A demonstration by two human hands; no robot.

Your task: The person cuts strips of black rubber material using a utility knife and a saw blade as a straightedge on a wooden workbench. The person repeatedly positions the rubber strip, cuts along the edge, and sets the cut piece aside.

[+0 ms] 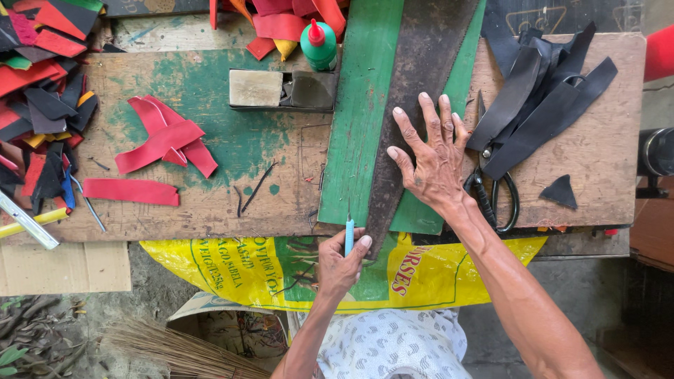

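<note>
My right hand [430,163] lies flat, fingers spread, on a long dark leather strip [421,63]. The strip rests lengthwise on a green board [361,105] that crosses the wooden workbench [210,203]. My left hand [340,261] is at the bench's near edge, closed around a thin blue-handled blade [349,231]. The blade's tip points up at the near end of the strip, close to its left edge. Black scissors [502,196] lie just right of my right wrist.
Red leather scraps [163,140] lie on the bench's left half, with a heap of red and black offcuts [38,91] at far left. Also here: a green glue bottle [319,43], a rectangular block [281,89], black leather strips [547,98], a yellow sack [232,263], a broom [175,351].
</note>
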